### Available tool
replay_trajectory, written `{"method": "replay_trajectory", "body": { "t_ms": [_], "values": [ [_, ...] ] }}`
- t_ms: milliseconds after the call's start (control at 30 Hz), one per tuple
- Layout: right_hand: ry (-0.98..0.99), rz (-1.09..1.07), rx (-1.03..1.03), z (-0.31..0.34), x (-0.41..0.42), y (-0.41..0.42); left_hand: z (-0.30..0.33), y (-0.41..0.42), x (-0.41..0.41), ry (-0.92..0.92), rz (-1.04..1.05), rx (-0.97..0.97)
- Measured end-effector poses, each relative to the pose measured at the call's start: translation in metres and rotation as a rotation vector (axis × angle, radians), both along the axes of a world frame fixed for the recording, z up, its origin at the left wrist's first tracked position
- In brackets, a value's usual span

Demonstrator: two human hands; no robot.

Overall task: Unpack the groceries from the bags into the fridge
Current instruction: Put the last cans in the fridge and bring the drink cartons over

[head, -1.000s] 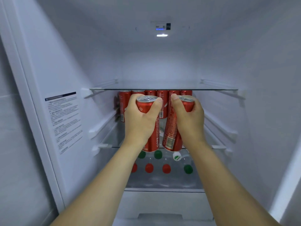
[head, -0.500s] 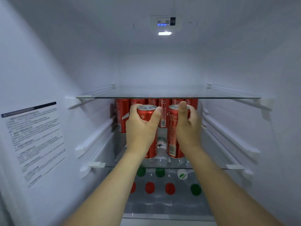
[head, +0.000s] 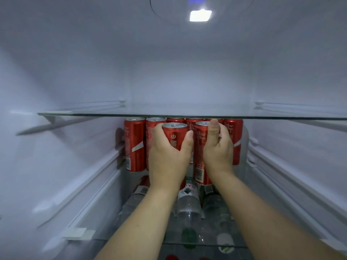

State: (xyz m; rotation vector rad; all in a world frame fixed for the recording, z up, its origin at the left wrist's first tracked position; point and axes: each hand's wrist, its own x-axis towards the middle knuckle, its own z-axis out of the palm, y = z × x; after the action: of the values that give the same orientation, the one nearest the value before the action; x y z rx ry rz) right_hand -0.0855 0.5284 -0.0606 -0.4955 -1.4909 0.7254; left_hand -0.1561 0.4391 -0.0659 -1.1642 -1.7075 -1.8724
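The left hand [head: 167,158] curls around a red can [head: 174,136] and the right hand [head: 217,151] wraps a second red can [head: 201,156], both just under the glass shelf [head: 93,115] at 12 o'clock. A back row of cans [head: 134,143] already stands behind; water bottles [head: 187,203] lie below at 6 o'clock. Unpacking looks well advanced; these two are not yet released, and no bags are visible

The single head camera looked straight forward into the fridge [head: 56,76], close in, its walls filling the left and right edges. It sat roughly level with the upper glass shelf [head: 187,115], seen edge-on, while the ceiling light [head: 200,15] lay overhead; the edges appeared blurred.
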Motion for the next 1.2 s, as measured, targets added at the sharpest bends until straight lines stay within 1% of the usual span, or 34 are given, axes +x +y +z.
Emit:
{"method": "replay_trajectory", "body": {
  "t_ms": [100,200,267,400,467,567,733,867,1000,1200],
  "values": [
    [0.006,0.047,0.015,-0.005,0.001,0.003,-0.002,0.000,-0.003,0.072,0.101,-0.022],
    [0.010,0.058,0.018,-0.008,0.001,0.004,-0.005,-0.002,-0.001,0.132,0.245,-0.139],
    [-0.010,0.063,0.016,-0.011,0.002,0.006,-0.009,-0.002,0.000,0.150,0.270,-0.220],
    [-0.169,0.121,-0.049,-0.023,0.002,0.010,-0.014,0.001,-0.001,0.159,0.266,-0.333],
    [-0.235,0.091,-0.049,-0.025,0.000,0.012,-0.017,0.003,-0.001,0.169,0.261,-0.367],
    [-0.320,0.028,-0.089,-0.024,-0.002,0.016,-0.020,0.006,-0.002,0.175,0.238,-0.371],
    [-0.343,-0.009,-0.079,-0.024,-0.003,0.017,-0.021,0.009,-0.005,0.190,0.258,-0.272],
    [-0.359,-0.016,-0.069,-0.026,-0.004,0.018,-0.022,0.010,-0.007,0.208,0.250,-0.326],
    [-0.439,-0.031,-0.061,-0.028,-0.003,0.020,-0.024,0.013,-0.008,0.247,0.267,-0.372],
    [-0.429,-0.033,-0.055,-0.028,-0.001,0.019,-0.025,0.014,-0.009,0.257,0.268,-0.400]
  ]
}}
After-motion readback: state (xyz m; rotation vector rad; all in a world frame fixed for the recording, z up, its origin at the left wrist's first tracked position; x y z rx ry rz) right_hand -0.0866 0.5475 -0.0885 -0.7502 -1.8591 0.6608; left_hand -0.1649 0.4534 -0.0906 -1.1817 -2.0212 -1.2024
